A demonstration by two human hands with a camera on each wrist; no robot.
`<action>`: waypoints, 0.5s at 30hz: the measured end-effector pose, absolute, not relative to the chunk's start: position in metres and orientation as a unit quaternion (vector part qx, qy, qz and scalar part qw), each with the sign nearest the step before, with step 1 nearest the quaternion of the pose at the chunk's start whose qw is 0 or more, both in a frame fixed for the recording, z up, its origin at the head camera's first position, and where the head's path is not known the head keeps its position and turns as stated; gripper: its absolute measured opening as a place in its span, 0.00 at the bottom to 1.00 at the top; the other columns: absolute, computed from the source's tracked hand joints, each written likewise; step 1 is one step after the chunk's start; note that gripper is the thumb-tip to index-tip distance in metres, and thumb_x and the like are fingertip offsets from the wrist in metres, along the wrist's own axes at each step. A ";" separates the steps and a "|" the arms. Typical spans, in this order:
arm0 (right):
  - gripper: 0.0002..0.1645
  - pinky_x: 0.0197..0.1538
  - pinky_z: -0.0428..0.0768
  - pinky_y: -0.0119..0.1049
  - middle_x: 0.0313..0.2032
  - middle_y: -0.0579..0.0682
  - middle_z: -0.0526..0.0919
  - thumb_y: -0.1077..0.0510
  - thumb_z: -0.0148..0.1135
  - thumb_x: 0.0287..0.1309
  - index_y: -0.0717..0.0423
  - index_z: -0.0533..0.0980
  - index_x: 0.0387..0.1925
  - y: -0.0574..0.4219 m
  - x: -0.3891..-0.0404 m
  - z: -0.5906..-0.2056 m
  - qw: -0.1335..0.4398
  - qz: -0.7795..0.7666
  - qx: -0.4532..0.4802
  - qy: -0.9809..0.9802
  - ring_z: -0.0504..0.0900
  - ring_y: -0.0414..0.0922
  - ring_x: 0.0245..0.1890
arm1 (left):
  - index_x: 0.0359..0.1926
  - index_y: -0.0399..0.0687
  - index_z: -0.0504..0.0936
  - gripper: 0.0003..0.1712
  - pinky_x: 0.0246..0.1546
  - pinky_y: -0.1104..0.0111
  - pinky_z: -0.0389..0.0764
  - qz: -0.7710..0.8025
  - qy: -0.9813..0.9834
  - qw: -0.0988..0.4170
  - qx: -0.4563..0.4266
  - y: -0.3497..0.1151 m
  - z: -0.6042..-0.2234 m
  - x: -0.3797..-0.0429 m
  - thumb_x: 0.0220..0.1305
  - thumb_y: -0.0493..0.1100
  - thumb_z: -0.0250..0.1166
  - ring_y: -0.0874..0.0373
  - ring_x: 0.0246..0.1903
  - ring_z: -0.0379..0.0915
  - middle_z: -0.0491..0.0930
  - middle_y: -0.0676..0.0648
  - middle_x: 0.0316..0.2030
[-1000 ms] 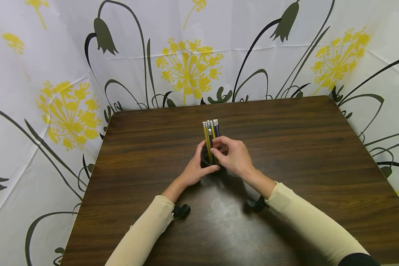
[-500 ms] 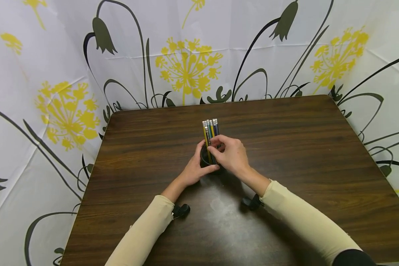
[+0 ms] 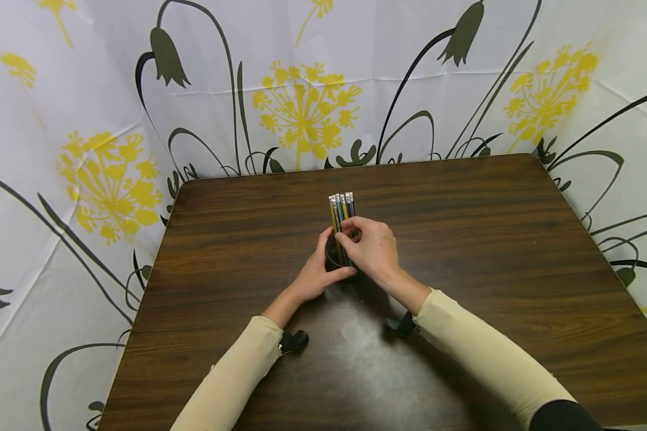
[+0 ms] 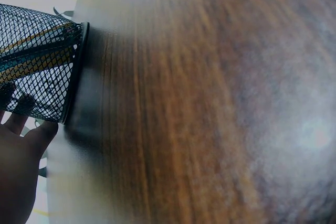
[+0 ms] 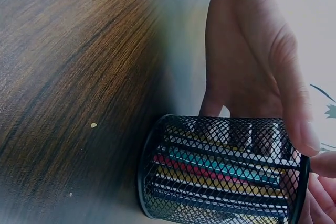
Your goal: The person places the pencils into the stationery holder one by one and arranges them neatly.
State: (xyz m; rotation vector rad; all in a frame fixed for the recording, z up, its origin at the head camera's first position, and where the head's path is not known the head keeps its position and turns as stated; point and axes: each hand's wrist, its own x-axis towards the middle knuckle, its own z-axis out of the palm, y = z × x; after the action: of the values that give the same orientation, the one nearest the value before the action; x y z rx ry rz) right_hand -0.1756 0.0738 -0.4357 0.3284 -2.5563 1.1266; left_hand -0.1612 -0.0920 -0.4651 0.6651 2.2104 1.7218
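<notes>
A black mesh pencil cup (image 3: 331,254) stands upright on the table, with several pencils (image 3: 344,206) in it, eraser ends up. My left hand (image 3: 315,272) grips the cup from the left, its thumb across the near side. In the right wrist view the left thumb (image 5: 302,124) lies along the cup's rim, and fingers show behind the mesh. My right hand (image 3: 374,248) pinches a dark pencil (image 3: 335,208) between thumb and fingers just above the rim. Yellow, teal and red pencils (image 5: 226,166) show through the mesh. The right fingertips partly hide the pencils' middles.
The brown wood-grain table (image 3: 237,233) extends around the cup. Behind it hangs a white curtain (image 3: 345,48) with yellow and grey-green flowers. Small pale crumbs (image 5: 94,125) lie on the tabletop near the cup.
My right hand has shifted slightly left. The pinched pencil's eraser end has moved left and up in the head view, beside the others. The left hand and cup have stayed put.
</notes>
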 end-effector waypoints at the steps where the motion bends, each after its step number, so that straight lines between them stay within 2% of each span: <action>1: 0.09 0.24 0.76 0.35 0.27 0.40 0.85 0.53 0.73 0.55 0.50 0.85 0.38 0.073 -0.176 -0.436 0.166 0.393 0.115 -0.897 0.81 0.35 0.23 | 0.76 0.47 0.40 0.53 0.62 0.51 0.66 0.593 0.761 0.129 0.229 -0.092 -0.465 -0.161 0.63 0.38 0.68 0.47 0.59 0.70 0.68 0.38 0.64; 15: 0.09 0.25 0.77 0.36 0.25 0.41 0.84 0.54 0.73 0.53 0.51 0.85 0.36 0.070 -0.181 -0.440 0.198 0.380 0.104 -0.897 0.81 0.36 0.22 | 0.76 0.47 0.42 0.53 0.63 0.50 0.63 0.591 0.763 0.123 0.231 -0.092 -0.466 -0.162 0.62 0.38 0.69 0.47 0.61 0.68 0.66 0.39 0.66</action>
State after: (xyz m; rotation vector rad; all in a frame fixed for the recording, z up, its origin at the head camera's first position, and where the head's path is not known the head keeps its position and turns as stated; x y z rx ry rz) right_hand -0.1805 0.0701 -0.4396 0.2912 -2.5108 1.0635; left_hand -0.1619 -0.0915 -0.4663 0.6726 2.2263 1.7245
